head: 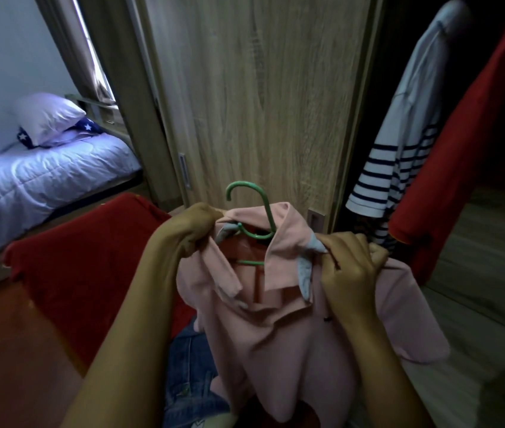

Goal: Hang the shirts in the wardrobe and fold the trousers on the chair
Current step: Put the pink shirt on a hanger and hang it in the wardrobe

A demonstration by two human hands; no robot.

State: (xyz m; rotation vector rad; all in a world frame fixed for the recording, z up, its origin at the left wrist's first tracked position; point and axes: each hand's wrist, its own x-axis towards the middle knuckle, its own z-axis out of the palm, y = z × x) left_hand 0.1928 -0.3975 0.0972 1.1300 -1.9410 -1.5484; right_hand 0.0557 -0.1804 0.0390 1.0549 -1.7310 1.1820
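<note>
The left hand (197, 227) and right hand (350, 267) are each clenching a shoulder of the pink shirt (275, 329), held before the wardrobe door (260, 103). She should be seating both shoulders evenly over the green hanger (249, 211) and straightening the collar before lifting it.

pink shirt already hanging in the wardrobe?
No, the pink shirt is on the green hanger, but both hands, left and right, hold it outside the wardrobe.

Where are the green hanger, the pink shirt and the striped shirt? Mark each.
green hanger (242, 187): head view, top of its hook.
pink shirt (279, 344): head view, front panel.
striped shirt (377, 183): head view, striped sleeve.
</note>
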